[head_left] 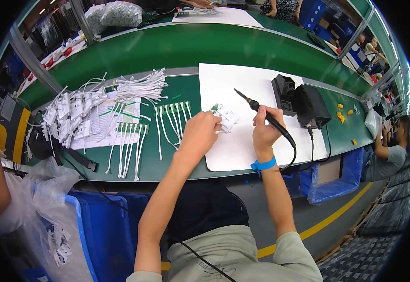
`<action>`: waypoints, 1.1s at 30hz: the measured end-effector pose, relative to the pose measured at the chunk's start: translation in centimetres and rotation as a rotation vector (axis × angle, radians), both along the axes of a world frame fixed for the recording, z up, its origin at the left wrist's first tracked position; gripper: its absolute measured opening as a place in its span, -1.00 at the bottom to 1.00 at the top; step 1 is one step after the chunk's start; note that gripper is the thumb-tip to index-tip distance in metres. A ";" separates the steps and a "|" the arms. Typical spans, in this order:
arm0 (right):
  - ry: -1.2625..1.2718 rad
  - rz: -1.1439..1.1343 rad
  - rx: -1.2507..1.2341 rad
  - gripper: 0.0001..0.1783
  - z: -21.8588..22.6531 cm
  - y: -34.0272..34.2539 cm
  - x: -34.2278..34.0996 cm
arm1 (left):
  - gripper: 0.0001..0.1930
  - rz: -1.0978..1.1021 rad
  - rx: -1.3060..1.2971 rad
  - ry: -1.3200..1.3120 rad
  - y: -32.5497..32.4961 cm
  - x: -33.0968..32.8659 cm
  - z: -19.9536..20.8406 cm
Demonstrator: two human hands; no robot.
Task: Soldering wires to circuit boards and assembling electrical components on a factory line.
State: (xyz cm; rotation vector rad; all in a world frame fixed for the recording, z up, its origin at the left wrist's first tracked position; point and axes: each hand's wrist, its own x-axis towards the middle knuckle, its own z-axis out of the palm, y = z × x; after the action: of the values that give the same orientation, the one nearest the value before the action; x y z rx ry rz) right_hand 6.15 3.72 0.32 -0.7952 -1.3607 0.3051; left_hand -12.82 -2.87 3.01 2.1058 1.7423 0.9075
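Note:
My left hand [201, 130] is closed on a small white plastic part [227, 118], with a bit of green at its upper left; the fingers hide some of it. It lies over a white board [228, 152]. My right hand [267, 129] grips a soldering iron [253, 104] like a pen. The iron's tip points up and left, above the part and apart from it. Left of my left hand, white cables hang from two rows of small green circuit boards [173, 109]. A bundle of loose white cables [141, 85] lies farther back.
White plastic housings [67, 120] are heaped at the left on paper. A black iron stand [285, 89] and black soldering station [313, 107] stand at the right, near yellow bits [340, 117]. Blue bins [104, 230] sit below the table's front edge. Other people work nearby.

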 end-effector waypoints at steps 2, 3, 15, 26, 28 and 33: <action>0.036 -0.014 -0.017 -0.86 0.1 0.0 0.1 | -0.84 -0.001 0.044 -0.024 0.9 -0.2 1.0; 0.078 -0.001 0.023 -0.87 0.2 0.1 0.2 | -0.86 0.003 0.090 -0.054 1.6 -0.2 1.4; 0.266 -0.023 0.000 -0.85 0.6 0.6 0.7 | -0.82 0.090 -0.122 0.041 10.0 -1.1 0.8; 0.365 -0.087 0.052 -0.87 1.3 0.8 1.4 | -0.58 0.425 -0.100 0.077 3.4 -0.5 3.6; 0.377 -0.090 0.031 -0.86 1.4 0.7 1.4 | -0.52 0.398 -0.107 0.183 0.3 1.2 3.2; 0.318 -0.079 0.078 -0.85 1.3 0.5 1.3 | -0.27 0.443 -0.122 0.247 -0.9 4.9 0.4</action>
State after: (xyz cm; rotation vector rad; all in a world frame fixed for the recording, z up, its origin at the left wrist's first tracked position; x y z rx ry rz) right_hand 7.50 4.22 1.60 -0.7002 -1.0345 0.3000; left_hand -7.87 -3.78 3.44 1.8493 2.3865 0.6349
